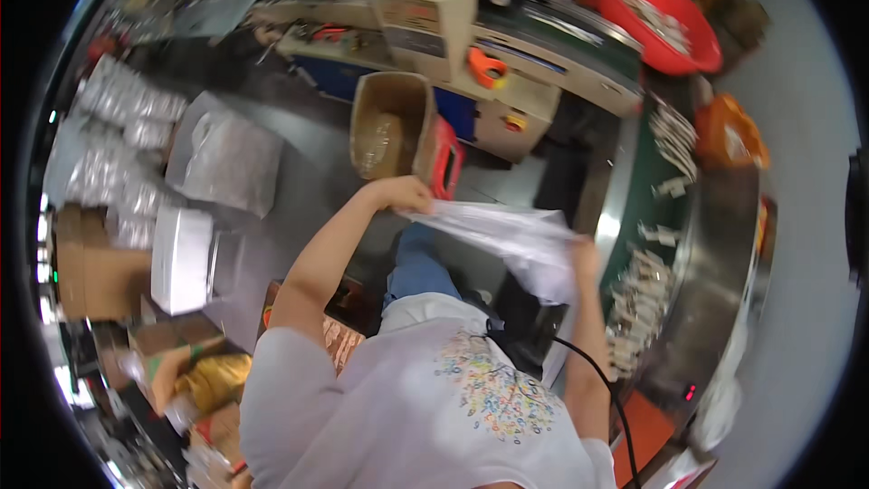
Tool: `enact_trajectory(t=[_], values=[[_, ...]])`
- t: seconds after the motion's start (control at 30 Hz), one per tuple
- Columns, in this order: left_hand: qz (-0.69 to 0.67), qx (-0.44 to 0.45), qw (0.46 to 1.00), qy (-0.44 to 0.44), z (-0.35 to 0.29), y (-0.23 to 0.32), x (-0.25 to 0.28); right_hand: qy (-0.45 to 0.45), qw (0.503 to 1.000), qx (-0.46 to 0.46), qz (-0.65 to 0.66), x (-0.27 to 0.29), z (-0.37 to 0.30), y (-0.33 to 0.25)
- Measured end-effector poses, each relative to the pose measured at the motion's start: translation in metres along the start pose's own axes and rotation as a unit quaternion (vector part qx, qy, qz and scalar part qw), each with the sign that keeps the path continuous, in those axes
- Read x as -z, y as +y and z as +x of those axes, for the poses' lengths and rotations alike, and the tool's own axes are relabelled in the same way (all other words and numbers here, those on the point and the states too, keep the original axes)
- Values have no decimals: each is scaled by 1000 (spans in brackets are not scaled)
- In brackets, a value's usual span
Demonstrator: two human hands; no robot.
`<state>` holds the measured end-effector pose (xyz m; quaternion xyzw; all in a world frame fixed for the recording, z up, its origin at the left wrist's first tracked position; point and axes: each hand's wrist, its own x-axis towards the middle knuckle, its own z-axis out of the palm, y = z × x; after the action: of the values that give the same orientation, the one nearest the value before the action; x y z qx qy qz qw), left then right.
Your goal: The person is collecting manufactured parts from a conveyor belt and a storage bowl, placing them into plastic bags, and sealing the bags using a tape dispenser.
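A thin, whitish plastic bag (507, 234) is stretched in the air in front of my body, between my two hands. My left hand (405, 194) is closed on its narrow, gathered end. At the wider end, my right hand (584, 258) grips the bag's edge; motion blurs its fingers. Just beyond my left hand, an open cardboard box (395, 91) has some small pale things at its bottom. A red container (445, 159) stands against the box's right side.
At my right runs a green conveyor belt (621, 282) carrying several small pale parts. A red basin (665, 23) and an orange basket (729, 131) lie beyond it. To the left are a large clear bag (231, 158), a white bin (181, 258) and stacked cartons (95, 263). A machine (516, 118) stands ahead.
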<state>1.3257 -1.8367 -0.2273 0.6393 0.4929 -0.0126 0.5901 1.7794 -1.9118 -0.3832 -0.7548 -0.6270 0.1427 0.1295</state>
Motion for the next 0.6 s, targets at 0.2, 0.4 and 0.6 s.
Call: enact_trajectory(t=[0.2, 0.4, 0.6], values=[[-114, 291, 938, 149, -91, -161, 56, -456, 878, 86, 113, -108, 35, -261], [-179, 116, 844, 493, 12, -174, 148, -176, 947, 12, 267, -144, 227, -350], [-80, 186, 833, 514, 112, -241, 187, -163, 974, 82, 130, -245, 279, -309]])
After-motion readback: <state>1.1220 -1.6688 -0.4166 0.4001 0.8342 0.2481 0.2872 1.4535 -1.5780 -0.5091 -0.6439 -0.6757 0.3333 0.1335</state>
